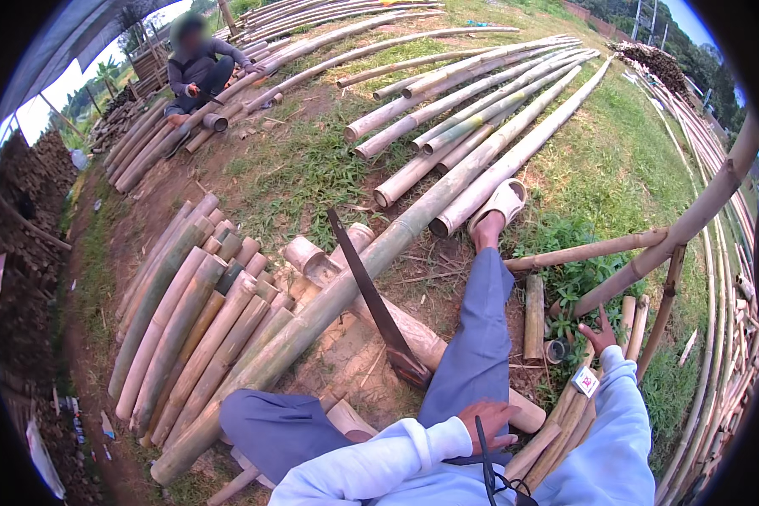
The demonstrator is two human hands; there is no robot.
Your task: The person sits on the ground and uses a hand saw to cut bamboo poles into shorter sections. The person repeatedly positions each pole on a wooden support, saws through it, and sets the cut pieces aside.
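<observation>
My left hand (487, 422) rests across my lap, its fingers stretched out and holding nothing. Out to the right, my right hand (600, 335) reaches past my knee with its fingers apart, close to a slanting bamboo post (624, 282). Below that wrist, a small white box (584, 381) sits on cut bamboo lengths (567, 422). A handsaw (369, 291) with a dark blade leans on a long greenish bamboo pole (346, 291), its wooden handle beside my leg. That pole slants across in front of me, over a thicker bamboo piece (409, 329).
Cut bamboo lengths (190, 320) are piled at left. Long poles (481, 101) lie on the grass ahead, one under my sandalled foot (499, 202). At far left another person (198, 72) sits among poles. A bamboo crossbar (590, 250) joins the slanting post at right.
</observation>
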